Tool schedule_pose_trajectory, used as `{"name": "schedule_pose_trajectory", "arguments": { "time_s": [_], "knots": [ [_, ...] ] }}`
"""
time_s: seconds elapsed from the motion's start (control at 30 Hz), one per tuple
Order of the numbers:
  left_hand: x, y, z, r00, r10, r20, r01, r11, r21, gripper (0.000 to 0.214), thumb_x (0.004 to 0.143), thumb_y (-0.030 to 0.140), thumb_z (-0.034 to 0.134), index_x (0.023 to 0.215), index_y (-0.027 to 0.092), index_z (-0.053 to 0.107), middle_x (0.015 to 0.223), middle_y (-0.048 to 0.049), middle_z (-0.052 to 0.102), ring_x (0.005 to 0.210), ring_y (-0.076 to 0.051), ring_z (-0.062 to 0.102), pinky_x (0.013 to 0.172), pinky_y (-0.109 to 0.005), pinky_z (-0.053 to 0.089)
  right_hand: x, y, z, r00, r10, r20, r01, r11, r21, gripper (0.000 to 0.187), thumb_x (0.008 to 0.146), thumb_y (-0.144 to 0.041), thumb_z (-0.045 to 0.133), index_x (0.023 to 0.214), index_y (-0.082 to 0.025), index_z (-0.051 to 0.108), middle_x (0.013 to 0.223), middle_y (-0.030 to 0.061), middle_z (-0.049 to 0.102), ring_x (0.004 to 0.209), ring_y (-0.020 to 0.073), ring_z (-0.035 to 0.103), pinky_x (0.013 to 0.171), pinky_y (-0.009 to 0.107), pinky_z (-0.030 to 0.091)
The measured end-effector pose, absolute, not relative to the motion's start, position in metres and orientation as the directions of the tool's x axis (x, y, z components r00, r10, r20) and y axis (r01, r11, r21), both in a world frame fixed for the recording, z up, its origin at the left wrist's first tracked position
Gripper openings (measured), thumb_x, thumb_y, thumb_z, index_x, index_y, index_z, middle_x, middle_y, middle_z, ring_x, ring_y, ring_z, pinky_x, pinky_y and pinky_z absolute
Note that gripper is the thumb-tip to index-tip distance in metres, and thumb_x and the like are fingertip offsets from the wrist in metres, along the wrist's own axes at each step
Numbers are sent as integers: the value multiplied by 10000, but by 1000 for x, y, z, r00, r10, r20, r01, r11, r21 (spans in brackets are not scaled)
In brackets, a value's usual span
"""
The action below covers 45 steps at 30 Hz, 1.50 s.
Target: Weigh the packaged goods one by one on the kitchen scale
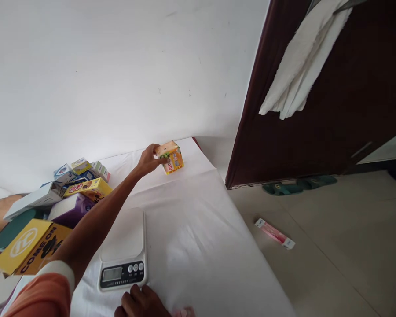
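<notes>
Currently, one box [174, 159] in hand, at the far end of the white cloth [191, 237]; clock directions taken from the scale [123, 235] as hub. Box lies at one o'clock, near the wall [135, 66] and apart from the other packs. Left hand [149, 160] pinches it: thumb across the near face, fingers at the left and upper edge, partly hidden. Whether its base rests on the cloth or hangs just over it, cannot tell. Right hand [141, 304] at five o'clock, fingers curled, knuckles just beside the scale's near edge; palm out of sight, so cannot tell if it grips anything. Pile [92, 188] at ten o'clock, cartons heaped at odd angles, a purple carton [74, 209] among them; yellow carton [33, 246] marked COME ON at nine. Neither hand touches these. Progress, as judged: the box is grasped and out at the far end, well clear of the pile; letting go is not yet done. The pile looks unsorted. No count of handled packs possible from here; scale display unreadable. Farther off, red carton [275, 233] on the floor [317, 246] at three o'clock, green slippers [282, 189] between two and three, towel [300, 61] against the dark door [343, 97] at two.
</notes>
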State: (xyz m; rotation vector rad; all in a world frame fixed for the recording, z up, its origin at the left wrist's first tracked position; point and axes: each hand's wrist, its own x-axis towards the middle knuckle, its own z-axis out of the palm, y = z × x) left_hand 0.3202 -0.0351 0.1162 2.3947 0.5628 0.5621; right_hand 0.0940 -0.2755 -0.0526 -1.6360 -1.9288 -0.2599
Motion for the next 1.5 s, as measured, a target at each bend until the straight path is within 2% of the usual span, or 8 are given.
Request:
{"name": "schedule_pose_trajectory", "arguments": {
  "time_s": [0.2, 0.3, 0.47, 0.73, 0.97, 1.2, 1.4, 1.5],
  "knots": [
    [172, -73, 166, 791, 534, 299, 208, -694, 689, 555, 661, 409, 857, 1131, 214, 636, 1143, -71, 689, 1100, -277, 644, 779, -370, 614, 112, -295, -25, -189, 849, 493, 924, 324, -205, 415, 866, -600, 692, 880, -200, 583, 807, 40, 617, 773, 221, 557, 617, 334, 454],
    [104, -89, 174, 750, 598, 284, 293, -685, 667, 592, 663, 415, 868, 1178, 227, 646, 1167, -77, 697, 1076, -291, 672, 803, -398, 626, 118, -307, -9, -160, 871, 465, 913, 310, -266, 325, 899, -496, 696, 927, -197, 570, 881, 48, 631, 848, 232, 562, 732, 363, 472],
    [37, -97, 153, 715, 652, 253, 363, -656, 662, 564, 695, 390, 861, 1195, 248, 641, 1196, -68, 692, 1028, -273, 699, 789, -399, 643, 119, -312, -1, -136, 876, 463, 893, 311, -326, 231, 858, -318, 741, 912, -212, 543, 894, 30, 627, 816, 229, 549, 699, 361, 434],
    [23, -103, 124, 734, 619, 279, 328, -683, 652, 580, 756, 393, 849, 1266, 254, 613, 1290, -78, 653, 1121, -269, 667, 797, -369, 649, 119, -313, 1, -109, 862, 495, 857, 334, -392, 152, 891, -227, 680, 908, -217, 529, 890, 32, 617, 805, 216, 553, 702, 340, 434],
    [8, -105, 130, 716, 646, 265, 346, -658, 669, 728, 804, 424, 811, 1451, 295, 505, 1399, -107, 596, 1216, -298, 627, 1020, -462, 572, 121, -312, 8, -121, 848, 517, 862, 348, -369, 153, 888, -206, 685, 912, -211, 534, 873, 41, 608, 784, 218, 545, 670, 333, 430],
    [-5, -103, 125, 621, 725, 297, 284, -561, 777, 554, 950, 502, 625, 1442, 264, 533, 1364, -133, 623, 1219, -299, 635, 1021, -459, 562, 121, -312, 10, -133, 845, 518, 866, 354, -354, 134, 910, -202, 658, 869, -208, 530, 854, 47, 598, 762, 216, 530, 646, 333, 415],
    [16, -116, 113, 672, 687, 275, 297, -591, 750, 813, 798, 467, 814, 1482, 249, 434, 1476, -163, 537, 1307, -341, 569, 1102, -514, 480, 121, -311, 6, -146, 839, 525, 861, 369, -350, 53, 969, -203, 566, 916, -199, 566, 863, 54, 597, 784, 220, 538, 702, 344, 434],
    [27, -118, 107, 644, 705, 298, 302, -592, 748, 761, 741, 415, 866, 1376, 222, 494, 1368, -155, 611, 1214, -322, 624, 1024, -478, 529, 121, -310, 4, -145, 822, 551, 855, 384, -348, 71, 982, -203, 537, 919, -198, 567, 844, 50, 590, 775, 217, 536, 702, 342, 429]
  ]
}}
